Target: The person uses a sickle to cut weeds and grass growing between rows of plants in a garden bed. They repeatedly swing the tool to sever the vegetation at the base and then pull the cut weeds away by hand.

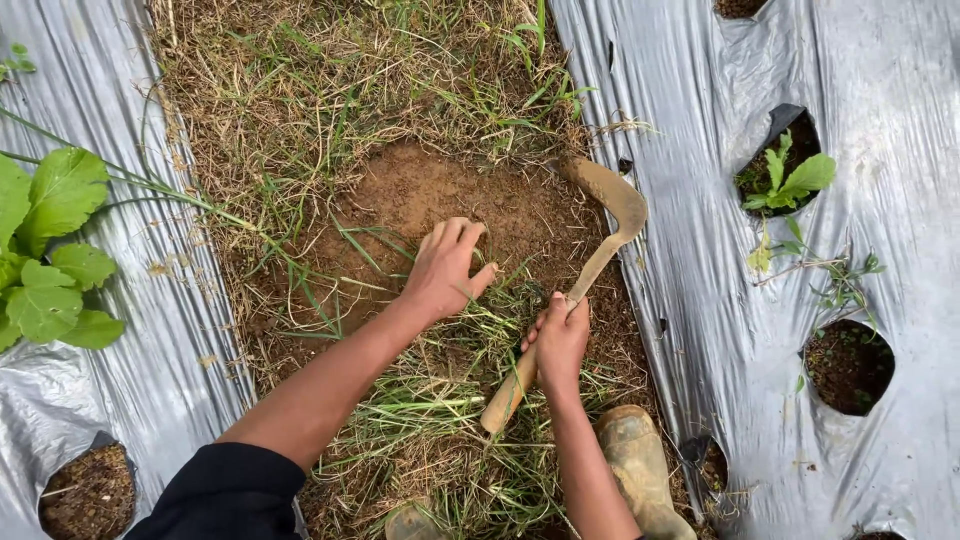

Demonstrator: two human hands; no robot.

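Gripping sickle (590, 250) | curved blade, soil-caked | pale wooden handle | right hand (560, 343)

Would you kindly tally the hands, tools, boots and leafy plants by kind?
Hands: 2, left hand on the soil, right hand
Sickle: 1
Boots: 1 whole, the muddy boot
Leafy plants: 2, large plant, small seedling
Total: 6

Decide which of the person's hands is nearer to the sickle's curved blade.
Right. The right hand grips the sickle handle just below the blade; the left hand rests on grass to its left.
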